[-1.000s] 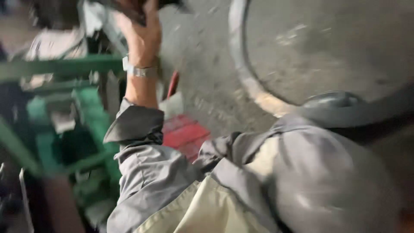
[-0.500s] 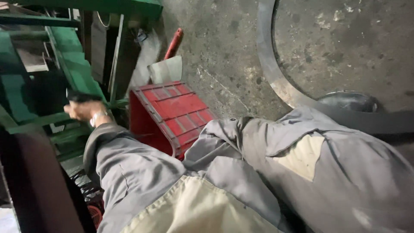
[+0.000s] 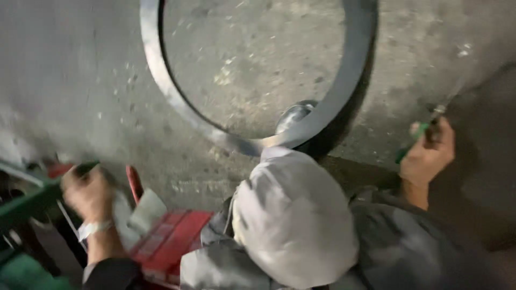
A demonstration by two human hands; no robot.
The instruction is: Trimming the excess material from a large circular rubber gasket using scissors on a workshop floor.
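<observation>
A green-handled tool (image 3: pixel 424 134) stands gripped in the right hand (image 3: pixel 427 156), near the concrete floor.

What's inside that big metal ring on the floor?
Inside the metal ring only bare, speckled concrete floor shows. At its lower edge the person's knee and a dark shoe tip cover part of it.

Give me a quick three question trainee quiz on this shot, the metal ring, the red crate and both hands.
1. True or false: the metal ring lies flat on the concrete floor.
2. Which hand grips the green-handled tool? A) left hand B) right hand
3. Fill in: the red crate sits nearest the ___ hand.

Key:
1. False: it stands on edge against a dark shoe.
2. B, the right hand.
3. Left: the left hand wears a wristband.
</observation>
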